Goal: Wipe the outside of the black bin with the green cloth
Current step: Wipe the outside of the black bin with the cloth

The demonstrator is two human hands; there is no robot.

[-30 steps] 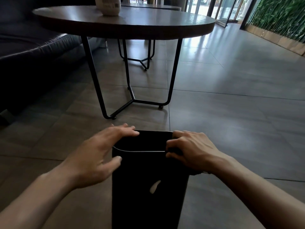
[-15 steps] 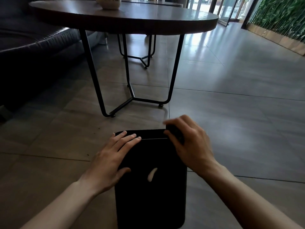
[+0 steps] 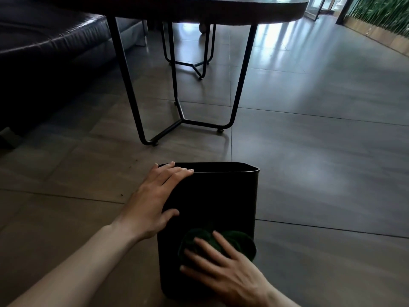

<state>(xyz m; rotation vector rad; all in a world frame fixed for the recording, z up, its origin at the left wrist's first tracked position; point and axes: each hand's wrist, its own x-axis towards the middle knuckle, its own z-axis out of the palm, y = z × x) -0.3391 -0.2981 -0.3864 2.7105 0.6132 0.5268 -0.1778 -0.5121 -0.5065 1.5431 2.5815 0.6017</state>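
Observation:
The black bin [image 3: 221, 196] stands on the tiled floor, tipped away from me so its near side faces up. My left hand [image 3: 155, 200] lies flat on the bin's upper left corner, fingers over the rim, steadying it. A dark green cloth [image 3: 234, 240] is bunched low on the bin's near side. My right hand [image 3: 223, 269] presses on the cloth with fingers spread, covering its lower part.
A round dark table [image 3: 221, 9] on thin black metal legs [image 3: 183, 120] stands just beyond the bin. A dark leather sofa [image 3: 44, 52] fills the left. Green plants [image 3: 385, 14] line the far right wall. Grey floor tiles [image 3: 321, 162] spread to the right.
My right hand left the bin's upper right rim and came down the near side with the green cloth under it. My left hand stayed at the upper left corner.

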